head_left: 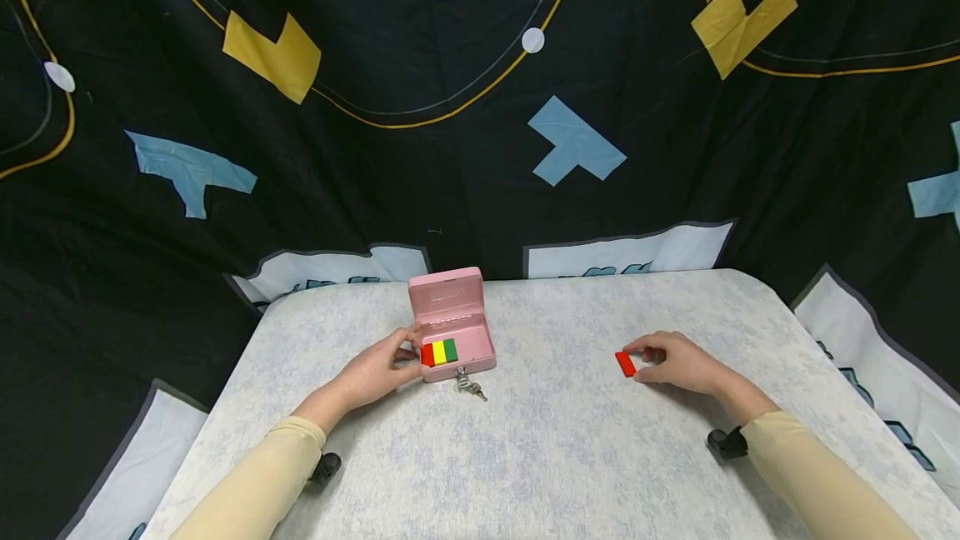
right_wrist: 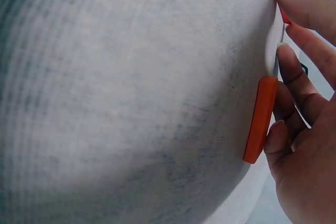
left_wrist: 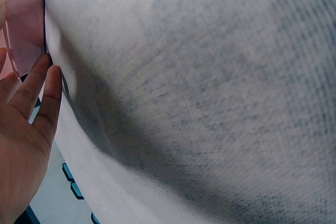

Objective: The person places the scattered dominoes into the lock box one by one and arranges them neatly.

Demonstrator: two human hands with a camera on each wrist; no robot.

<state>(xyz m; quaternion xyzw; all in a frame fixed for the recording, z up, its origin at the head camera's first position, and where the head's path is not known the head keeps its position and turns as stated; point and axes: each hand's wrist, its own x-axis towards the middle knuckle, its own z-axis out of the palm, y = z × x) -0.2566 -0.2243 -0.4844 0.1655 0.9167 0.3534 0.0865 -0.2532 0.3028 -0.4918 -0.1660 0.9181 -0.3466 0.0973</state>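
A pink cash box (head_left: 475, 340) stands on the table with its lid raised. Inside, at its left, red (head_left: 427, 354), yellow (head_left: 438, 352) and green (head_left: 450, 350) blocks sit side by side. My left hand (head_left: 382, 369) is at the box's left side, fingers loosely extended; in the left wrist view its thumb and index finger are mostly out of frame. My right hand (head_left: 678, 363) pinches a red block (head_left: 625, 364) between thumb and index finger. An orange block (right_wrist: 261, 121) is beside its ring and little fingers, hidden in the head view; whether those fingers hold it I cannot tell.
A metal clasp with keys (head_left: 471, 387) hangs at the box's front, the keys lying on the pale patterned tablecloth (head_left: 525, 457). Behind the table hangs a black curtain (head_left: 450, 190) with yellow, blue and white shapes.
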